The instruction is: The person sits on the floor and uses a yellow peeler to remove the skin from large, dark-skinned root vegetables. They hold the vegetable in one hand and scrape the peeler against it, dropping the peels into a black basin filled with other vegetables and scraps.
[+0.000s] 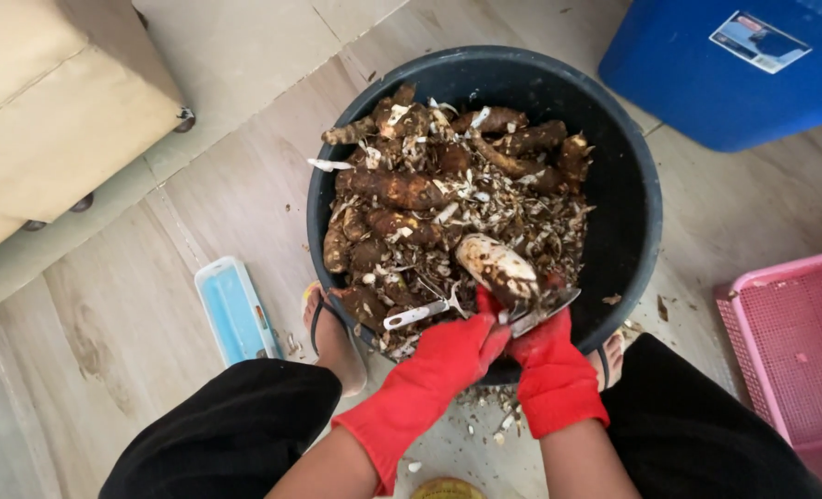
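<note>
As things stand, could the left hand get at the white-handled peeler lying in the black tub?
Probably yes. The left hand in its red glove sits just beside the white-handled peeler, which lies on top of the peelings in the round black tub, uncovered. That hand does seem to be steadying the half-peeled root, though.

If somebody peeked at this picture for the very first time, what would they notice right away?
First, the bright red gloves: the left hand and right hand meet at the near edge of a big dark tub, gripping a partly peeled root and a knife. The tub brims with brown roots and pale peelings. A blue bin sits at top right, a pink basket on the right.
</note>
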